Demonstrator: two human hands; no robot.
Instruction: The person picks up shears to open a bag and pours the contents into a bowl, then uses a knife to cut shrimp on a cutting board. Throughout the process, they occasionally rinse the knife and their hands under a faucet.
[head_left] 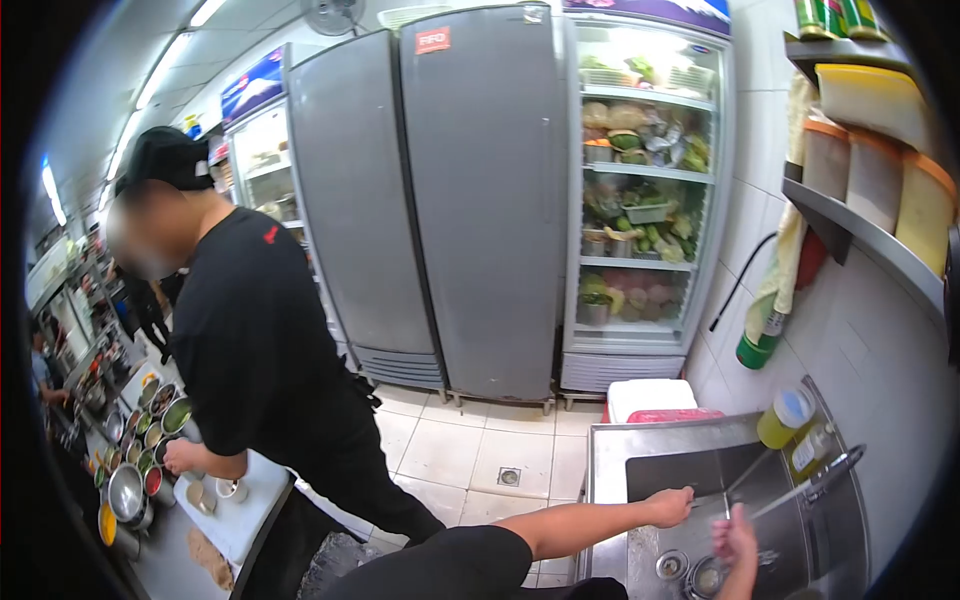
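Over the steel sink (pixel 640 445), my left hand (pixel 672 507) is closed on a thin metal utensil (pixel 708 497) that points right. Just right of it and lower, my right hand (pixel 735 540) is smeared by motion, its fingers curled in. A short thin strip (pixel 727 504) stands up at its fingertips; what it is cannot be made out. Beside the hands, the tap (pixel 850 458) sends a stream of water (pixel 780 500) down to the left. A round drain fitting (pixel 671 565) and a round metal piece (pixel 706 577) lie below the hands.
A tub of yellow-green liquid (pixel 786 418) and a bottle (pixel 812 450) stand behind the tap. Wall shelves (pixel 865 235) hold lidded containers at right. A co-worker in black (pixel 265 330) leans over a white board (pixel 245 510) at left. Tall fridges (pixel 480 200) line the back.
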